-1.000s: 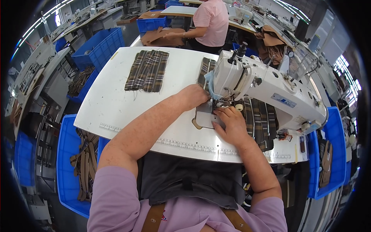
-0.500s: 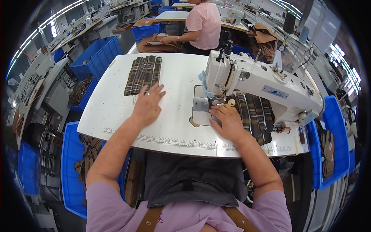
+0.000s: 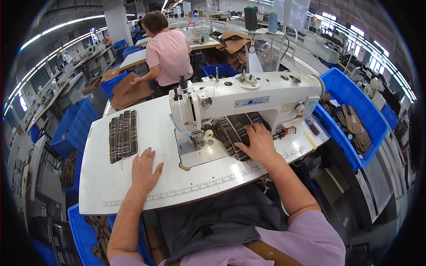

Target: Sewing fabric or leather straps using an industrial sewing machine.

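The left hand (image 3: pixel 144 170) lay flat and open on the white table (image 3: pixel 106 190), palm down, with the fingers spread a little. It held nothing. A ring sat on one finger. Just beyond its fingertips lay a stack of plaid cloth strips (image 3: pixel 123 135), brown and grey, lying flat and straight on the table. The hand did not touch the stack.

The right hand (image 3: pixel 257 142) was open too, and it pressed down flat on more plaid cloth pieces (image 3: pixel 230 133). These pieces lay under the arm of the white sewing machine (image 3: pixel 248 97), just to the right of the needle part (image 3: pixel 197 137). The fingers pointed toward the machine.

A dark grey cloth (image 3: pixel 222 217) hung over the person's lap at the near edge of the table. To the right stood a blue bin (image 3: pixel 350 93) with more plaid and tan pieces inside. Blue bins (image 3: pixel 73 128) also stood to the left, beside the table. Farther back, another person in a pink shirt (image 3: pixel 168 51) worked at a table with brown cloth (image 3: pixel 131 91) on it.
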Motion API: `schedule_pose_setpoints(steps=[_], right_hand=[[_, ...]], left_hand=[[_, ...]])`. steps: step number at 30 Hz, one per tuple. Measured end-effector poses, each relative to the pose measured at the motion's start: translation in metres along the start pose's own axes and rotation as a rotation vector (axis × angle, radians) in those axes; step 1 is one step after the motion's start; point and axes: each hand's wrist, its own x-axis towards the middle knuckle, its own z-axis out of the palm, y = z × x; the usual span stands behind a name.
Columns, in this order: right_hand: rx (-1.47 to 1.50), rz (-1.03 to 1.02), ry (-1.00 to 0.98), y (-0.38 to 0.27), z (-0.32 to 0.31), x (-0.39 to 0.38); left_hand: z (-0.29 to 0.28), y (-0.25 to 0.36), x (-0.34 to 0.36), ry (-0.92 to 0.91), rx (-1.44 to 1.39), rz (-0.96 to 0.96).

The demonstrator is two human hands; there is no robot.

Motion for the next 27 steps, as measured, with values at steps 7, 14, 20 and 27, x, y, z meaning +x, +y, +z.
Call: schedule_pose_setpoints(steps=[7, 14, 20, 27], right_hand=[[0.142, 0.165, -0.103, 0.016, 0.015, 0.013], [0.151, 0.294, -0.363, 0.005, 0.006, 0.040], [0.362, 0.287, -0.143, 0.009, 0.015, 0.035], [1.266, 0.414, -0.268, -0.044, -0.044, 0.002]], left_hand=[[0.001, 0.080, 0.013, -0.059, -0.183, 0.204], [0.011, 0.094, 0.019, -0.078, -0.201, 0.241], [0.008, 0.096, 0.012, -0.008, -0.192, 0.237], [-0.001, 0.147, 0.042, -0.590, -1.862, -0.483]])
